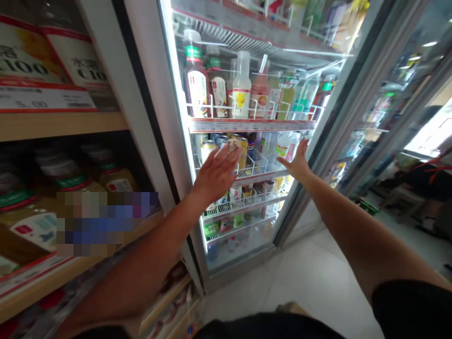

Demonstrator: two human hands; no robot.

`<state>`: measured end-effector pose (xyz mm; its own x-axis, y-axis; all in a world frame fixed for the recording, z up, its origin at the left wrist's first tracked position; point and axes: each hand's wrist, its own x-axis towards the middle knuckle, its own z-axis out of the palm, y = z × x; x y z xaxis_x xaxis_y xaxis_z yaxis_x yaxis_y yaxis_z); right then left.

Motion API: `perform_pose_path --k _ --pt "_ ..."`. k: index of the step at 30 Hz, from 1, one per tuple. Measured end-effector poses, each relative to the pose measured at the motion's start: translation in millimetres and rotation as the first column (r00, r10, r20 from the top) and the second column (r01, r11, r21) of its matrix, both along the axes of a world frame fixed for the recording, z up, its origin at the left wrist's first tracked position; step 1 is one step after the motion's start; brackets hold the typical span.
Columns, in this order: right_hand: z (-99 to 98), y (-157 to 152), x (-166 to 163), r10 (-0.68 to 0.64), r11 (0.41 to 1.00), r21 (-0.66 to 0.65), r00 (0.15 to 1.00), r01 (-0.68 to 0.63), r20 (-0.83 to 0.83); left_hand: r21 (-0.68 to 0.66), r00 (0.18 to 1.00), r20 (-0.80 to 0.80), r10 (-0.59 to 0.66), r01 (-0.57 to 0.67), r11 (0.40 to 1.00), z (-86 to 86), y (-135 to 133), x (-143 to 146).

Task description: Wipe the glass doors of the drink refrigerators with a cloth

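Note:
My left hand (219, 172) reaches up in front of a lit drinks fridge (252, 125), fingers extended over a crumpled whitish wad (234, 146), which looks like a tissue or cloth. The wad covers part of the cans (242, 153) on the middle shelf from view. To the right, my right hand (297, 162) is raised near the door's right frame (318, 150), its fingers spread and nothing in it. Whether that hand touches the glass I cannot tell. Bottles of juice (241, 87) stand on the wire shelf above both hands.
Wooden shelves (63, 125) with large juice bottles and price labels stand close on the left. A second fridge door (374, 117) is at the right. Pale floor tiles (310, 282) lie below. A seated person (429, 183) appears partly at the far right.

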<state>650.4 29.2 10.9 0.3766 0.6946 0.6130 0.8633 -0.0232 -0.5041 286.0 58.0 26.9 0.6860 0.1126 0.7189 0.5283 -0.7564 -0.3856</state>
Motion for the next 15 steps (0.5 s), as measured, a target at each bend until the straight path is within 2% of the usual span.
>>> perform_pose_path --k 3,6,15 --pt "-1.8 1.8 1.2 0.010 1.000 0.023 1.000 -0.010 0.008 -0.029 0.994 0.111 0.001 0.002 1.000 25.9 0.7 -8.0" --pt "-2.5 2.2 -0.5 0.014 0.999 0.043 1.000 -0.014 0.005 -0.038 0.987 0.163 0.011 -0.005 0.999 40.9 1.6 -12.2" --pt "-4.0 4.3 4.0 0.010 0.999 0.040 0.999 -0.012 0.036 -0.114 0.975 0.221 0.003 0.023 0.993 36.6 0.5 -4.7"
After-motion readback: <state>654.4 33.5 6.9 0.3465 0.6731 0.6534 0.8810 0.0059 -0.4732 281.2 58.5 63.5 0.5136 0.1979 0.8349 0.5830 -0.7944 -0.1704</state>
